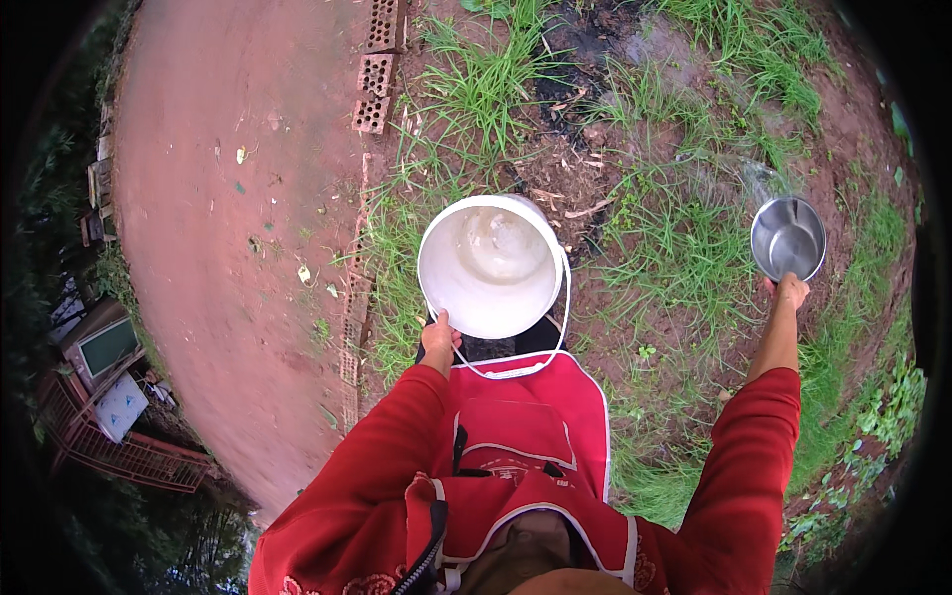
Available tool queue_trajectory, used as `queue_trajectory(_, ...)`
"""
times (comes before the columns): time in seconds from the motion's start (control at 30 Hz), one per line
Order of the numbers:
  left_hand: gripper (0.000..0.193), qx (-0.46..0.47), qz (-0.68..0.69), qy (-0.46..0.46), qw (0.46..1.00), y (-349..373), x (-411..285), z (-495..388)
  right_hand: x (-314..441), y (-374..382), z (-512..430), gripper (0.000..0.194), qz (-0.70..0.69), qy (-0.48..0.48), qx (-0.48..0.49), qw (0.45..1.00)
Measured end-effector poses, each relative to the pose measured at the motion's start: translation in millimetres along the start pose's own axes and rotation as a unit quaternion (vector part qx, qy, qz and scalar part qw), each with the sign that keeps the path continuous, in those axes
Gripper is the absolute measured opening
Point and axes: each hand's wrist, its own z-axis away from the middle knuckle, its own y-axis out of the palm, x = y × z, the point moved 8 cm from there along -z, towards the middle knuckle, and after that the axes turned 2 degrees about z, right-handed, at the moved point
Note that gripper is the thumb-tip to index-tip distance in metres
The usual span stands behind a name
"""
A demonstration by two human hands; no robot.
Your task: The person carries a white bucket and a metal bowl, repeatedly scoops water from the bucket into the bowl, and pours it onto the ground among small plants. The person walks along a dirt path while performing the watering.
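Note:
My left hand [440, 339] grips the near left rim of a white plastic bucket [476, 297], whose mouth tilts up towards me. A little cloudy liquid seems to lie in its bottom. The bucket's white bail handle [568, 297] hangs loose on the right and near side. Far out to the right, my right hand [790, 288] is closed around the handle end of a stainless steel pan or dipper [788, 236]; the handle itself is mostly hidden by the fingers. A splash of clear water [760, 178] flies from the pan's far edge over the grass.
Tufts of green grass-like plants [491, 89] grow in the soil bed ahead and to the right. Perforated bricks [375, 74] edge the bed along a reddish dirt path [238, 223]. A rusty metal frame [134, 461] stands at far left. Dark, charred-looking soil [569, 82] lies ahead.

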Motion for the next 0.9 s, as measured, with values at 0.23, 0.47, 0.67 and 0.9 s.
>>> queue_trajectory(0.23,0.011,0.139,0.395,-0.065,0.906,25,-4,94,-121,-132,42,0.035,-0.055,0.114,-0.048,0.991)
queue_trajectory(0.47,0.018,0.231,0.538,-0.023,0.81,64,-129,165,-260,-202,168,0.037,-0.121,0.288,-0.009,0.95)
queue_trajectory(0.67,0.02,0.206,0.407,0.034,0.889,111,-171,241,-292,-243,229,0.042,-0.203,0.343,0.002,0.917)
queue_trajectory(0.9,0.014,0.299,0.204,0.13,0.923,155,-259,347,-324,-261,257,0.038,-0.241,0.403,-0.045,0.882)
